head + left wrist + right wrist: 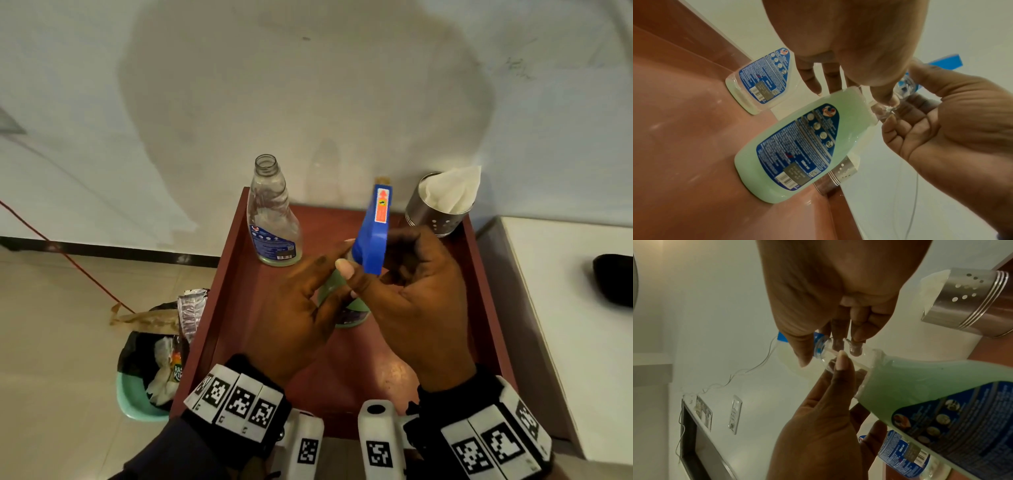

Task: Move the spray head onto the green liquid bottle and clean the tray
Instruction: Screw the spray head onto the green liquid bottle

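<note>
The green liquid bottle (352, 315) stands in the middle of the red-brown tray (239, 274), mostly hidden by my hands. It shows plainly in the left wrist view, green liquid bottle (797, 146). The blue spray head (375, 226) sits on its mouth, nozzle pointing away from me. My right hand (375, 257) grips the spray head's clear collar (822, 345) with thumb and curled fingers. My left hand (322, 270) holds the bottle's neck between thumb (888, 99) and fingers. Whether the collar is screwed tight is hidden.
An uncapped, nearly empty clear bottle (270, 219) stands at the tray's back left. A perforated steel cup with white tissue (438, 212) is at the back right. On the floor to the left is a bin of rubbish (150, 370). A white counter (565, 308) adjoins on the right.
</note>
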The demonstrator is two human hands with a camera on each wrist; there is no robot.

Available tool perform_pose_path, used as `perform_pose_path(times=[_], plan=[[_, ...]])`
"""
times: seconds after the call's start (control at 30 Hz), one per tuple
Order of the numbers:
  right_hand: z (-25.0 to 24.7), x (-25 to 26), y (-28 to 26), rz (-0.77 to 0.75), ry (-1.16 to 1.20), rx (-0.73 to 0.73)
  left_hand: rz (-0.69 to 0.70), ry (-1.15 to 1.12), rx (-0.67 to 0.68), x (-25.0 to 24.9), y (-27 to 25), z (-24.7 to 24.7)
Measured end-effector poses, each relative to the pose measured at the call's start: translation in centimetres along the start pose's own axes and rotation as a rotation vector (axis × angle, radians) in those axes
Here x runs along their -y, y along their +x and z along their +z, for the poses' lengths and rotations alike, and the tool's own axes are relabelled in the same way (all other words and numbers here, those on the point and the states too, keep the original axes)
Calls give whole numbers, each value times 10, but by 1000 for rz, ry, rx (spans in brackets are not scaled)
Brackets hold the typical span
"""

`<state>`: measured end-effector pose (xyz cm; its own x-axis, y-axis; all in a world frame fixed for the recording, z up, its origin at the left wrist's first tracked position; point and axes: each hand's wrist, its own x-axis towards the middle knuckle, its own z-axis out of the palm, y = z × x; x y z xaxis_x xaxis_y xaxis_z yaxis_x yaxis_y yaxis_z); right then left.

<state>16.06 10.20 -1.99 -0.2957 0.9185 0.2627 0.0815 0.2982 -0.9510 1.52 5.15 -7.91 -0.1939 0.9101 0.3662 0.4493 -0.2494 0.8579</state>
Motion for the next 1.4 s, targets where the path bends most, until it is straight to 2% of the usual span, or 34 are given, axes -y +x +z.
perform_pose_path(times=[0.2, 0.33, 0.43, 0.57, 0.73, 1.0, 1.4], plan=[[-1, -5, -2, -10, 24, 30, -18, -41, -13, -2, 0, 2], [-2, -7, -3, -38, 20, -46, -55, -49, 22, -1, -1, 1], [0, -8, -3, -11, 169, -86, -49, -35, 9, 0, 0, 2], [2, -8, 3, 93, 295, -47, -42, -12, 3, 1, 1, 1], [3, -7, 5, 132, 210, 50, -15, -33, 10, 3, -1, 1], [5, -11, 1, 134, 233, 24, -52, -9, 5, 5, -1, -2], [9, -9, 0, 113, 163, 45, -4, -33, -20, 5, -2, -2]])
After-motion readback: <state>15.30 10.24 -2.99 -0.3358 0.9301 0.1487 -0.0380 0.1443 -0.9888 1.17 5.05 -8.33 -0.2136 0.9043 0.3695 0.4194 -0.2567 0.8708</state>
